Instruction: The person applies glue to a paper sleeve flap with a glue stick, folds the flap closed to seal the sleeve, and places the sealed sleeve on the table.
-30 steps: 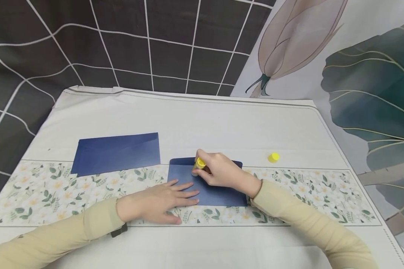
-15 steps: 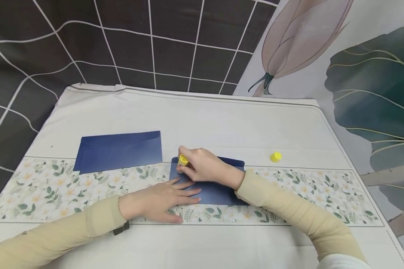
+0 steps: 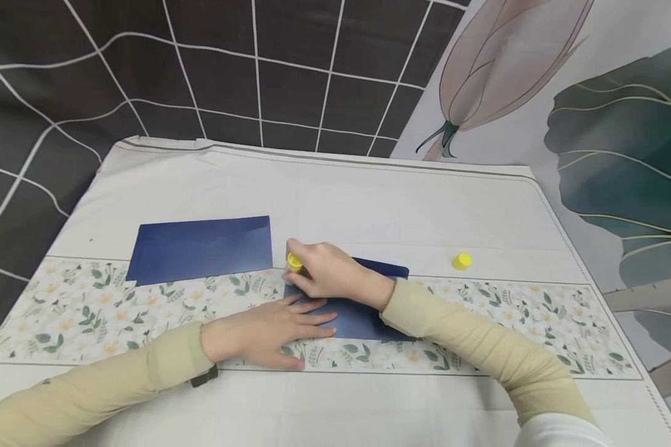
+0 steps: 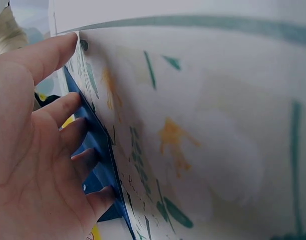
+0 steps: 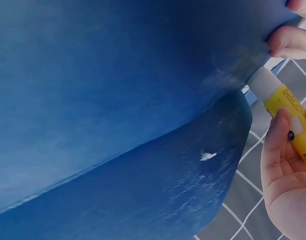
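Note:
My right hand [image 3: 327, 270] grips a yellow glue stick [image 5: 293, 122], its white end down at the left end of a blue envelope [image 3: 352, 316]. In the right wrist view the envelope's flap [image 5: 193, 175] lies unfolded, with smeared streaks and a small white glue clump [image 5: 208, 156] on it. My left hand [image 3: 274, 332] lies with fingers spread, the fingertips [image 4: 106, 196] resting on the envelope's left part. The right hand covers part of the flap in the head view.
More blue envelopes [image 3: 201, 249] lie in an overlapping stack to the left. A yellow cap [image 3: 461, 261] stands on the tablecloth [image 3: 369, 205] to the right. Behind the table hangs a dark gridded cloth [image 3: 296, 68].
My right hand has moved left with the glue stick, from the envelope's middle-left to its left end. The left hand has stayed in place on the envelope.

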Motion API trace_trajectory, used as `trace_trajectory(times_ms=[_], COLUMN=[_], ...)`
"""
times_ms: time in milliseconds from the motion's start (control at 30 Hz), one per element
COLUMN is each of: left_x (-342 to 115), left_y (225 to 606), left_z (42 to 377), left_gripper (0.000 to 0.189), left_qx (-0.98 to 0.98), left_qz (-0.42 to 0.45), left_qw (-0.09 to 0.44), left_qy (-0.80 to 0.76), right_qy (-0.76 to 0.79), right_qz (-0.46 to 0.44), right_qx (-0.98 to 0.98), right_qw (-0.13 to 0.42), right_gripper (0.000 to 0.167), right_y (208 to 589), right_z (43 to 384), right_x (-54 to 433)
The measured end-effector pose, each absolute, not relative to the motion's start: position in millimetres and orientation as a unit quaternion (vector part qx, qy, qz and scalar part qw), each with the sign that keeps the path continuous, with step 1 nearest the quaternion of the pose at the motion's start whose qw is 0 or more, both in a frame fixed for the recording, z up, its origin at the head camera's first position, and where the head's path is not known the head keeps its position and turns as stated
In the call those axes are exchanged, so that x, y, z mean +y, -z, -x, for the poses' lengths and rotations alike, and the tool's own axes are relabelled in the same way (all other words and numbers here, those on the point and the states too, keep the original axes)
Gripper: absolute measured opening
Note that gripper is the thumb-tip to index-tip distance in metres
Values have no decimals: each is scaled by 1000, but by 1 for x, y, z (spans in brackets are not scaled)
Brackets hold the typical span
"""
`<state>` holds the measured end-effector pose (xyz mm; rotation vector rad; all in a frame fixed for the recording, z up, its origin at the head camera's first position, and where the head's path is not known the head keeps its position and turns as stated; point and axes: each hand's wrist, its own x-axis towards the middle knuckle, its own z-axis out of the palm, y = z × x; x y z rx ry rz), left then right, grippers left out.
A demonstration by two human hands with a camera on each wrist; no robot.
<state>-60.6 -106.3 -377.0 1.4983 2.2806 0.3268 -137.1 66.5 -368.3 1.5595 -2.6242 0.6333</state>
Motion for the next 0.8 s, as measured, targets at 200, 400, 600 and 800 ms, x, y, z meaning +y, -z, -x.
trace_trajectory(times_ms=[200,400,600,800], left_x=[-105,-105,-105,-105], left_y=[377,379,379,378], left_z=[60,59,59,59], left_gripper=[64,65,65,69], left_qx=[818,819,816,818], left_qz=[-529,-527,-524,-517], left_qw=[197,195,208,216], left_qy=[-112,-112,-132,-127], right_qy=[-190,-178,-174,-168], right_qz=[-501,-499,-491,-489], right_qx=[-844,-848,-853,-856], right_qw=[16,19,6,9], right_gripper=[22,22,22,22], right_y=[365,363,362,361], right_z=[138,136,133,131], right_x=[62,65,73,82])
